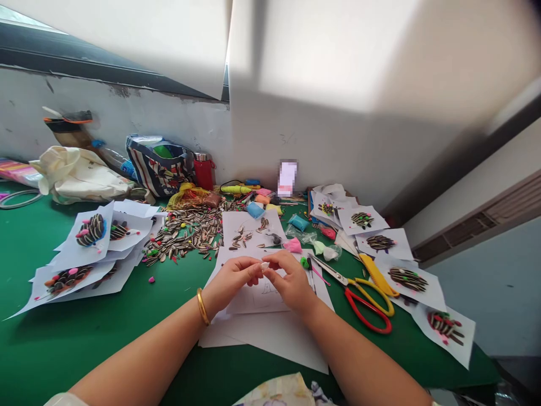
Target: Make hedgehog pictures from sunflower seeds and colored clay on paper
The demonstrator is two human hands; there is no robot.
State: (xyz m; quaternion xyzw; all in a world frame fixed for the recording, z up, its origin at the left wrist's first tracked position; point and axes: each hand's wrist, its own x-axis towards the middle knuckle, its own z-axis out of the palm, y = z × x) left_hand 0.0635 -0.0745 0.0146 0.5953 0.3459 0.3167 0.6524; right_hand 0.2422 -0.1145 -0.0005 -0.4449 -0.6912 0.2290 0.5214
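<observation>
White lump [265, 265], likely soft clay, held above pencil-marked sheet [253, 305] on tabletop [97, 318]. Left hand [234, 277] pinching lump from 1 side, right hand [292, 282] pinching from other. Working it well: light, even fingertip pressure, small turns, both wrists steady, so shape stays smooth.

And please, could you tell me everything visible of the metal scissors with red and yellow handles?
The metal scissors with one red and one yellow loop handle lie on the green tabletop, right of the right hand, which is not touching them. The silvery blades look nearly closed, pointing away and left; the plastic-looking handles stand apart.
</observation>
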